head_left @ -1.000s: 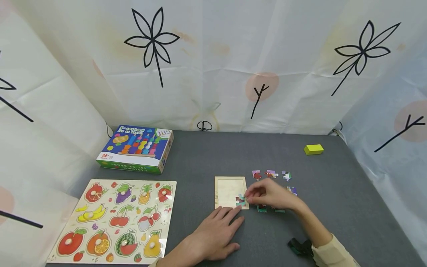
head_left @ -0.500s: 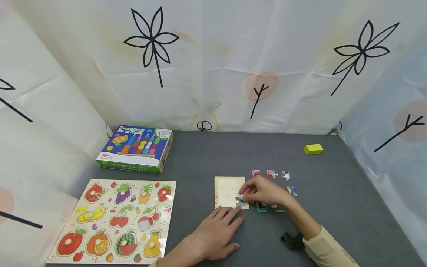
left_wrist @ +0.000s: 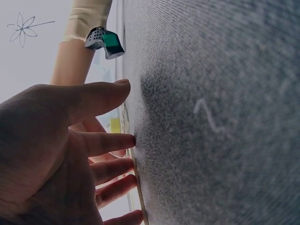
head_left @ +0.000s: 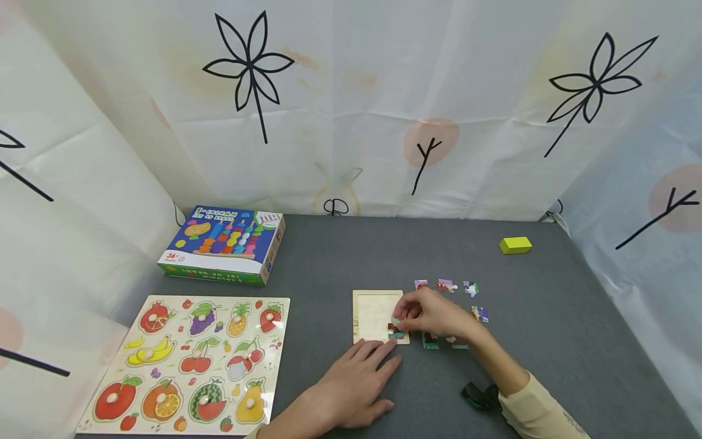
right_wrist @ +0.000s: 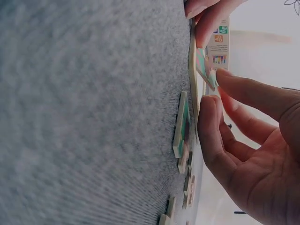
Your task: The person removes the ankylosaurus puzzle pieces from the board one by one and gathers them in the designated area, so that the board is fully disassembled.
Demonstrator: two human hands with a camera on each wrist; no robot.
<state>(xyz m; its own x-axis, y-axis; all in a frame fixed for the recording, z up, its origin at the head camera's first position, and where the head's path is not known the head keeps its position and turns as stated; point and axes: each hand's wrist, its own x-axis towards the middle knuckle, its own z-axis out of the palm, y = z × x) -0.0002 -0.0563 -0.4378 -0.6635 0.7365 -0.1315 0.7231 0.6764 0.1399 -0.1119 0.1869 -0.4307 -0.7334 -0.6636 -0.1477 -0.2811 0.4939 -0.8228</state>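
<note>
A small wooden puzzle tray (head_left: 378,294) lies on the grey table in front of me. My right hand (head_left: 436,314) is over its lower right corner, pinching a teal and brown jigsaw piece (head_left: 394,333) between thumb and fingertips. In the right wrist view that jigsaw piece (right_wrist: 205,68) stands tilted, one edge raised off the tray. My left hand (head_left: 356,381) rests with fingers spread, its fingertips at the tray's near edge. The left wrist view shows the left hand (left_wrist: 70,140) with straight fingers and nothing in its palm.
Several loose jigsaw pieces (head_left: 470,289) lie right of the tray, some partly behind my right hand. A fruit knob-puzzle board (head_left: 183,366) is at left, with a blue game box (head_left: 225,244) behind it. A yellow block (head_left: 515,246) sits at the back right.
My right hand has shifted a little left, further over the tray's corner. The jigsaw piece, flatter before, is now tipped up. My left hand has stayed in place.
</note>
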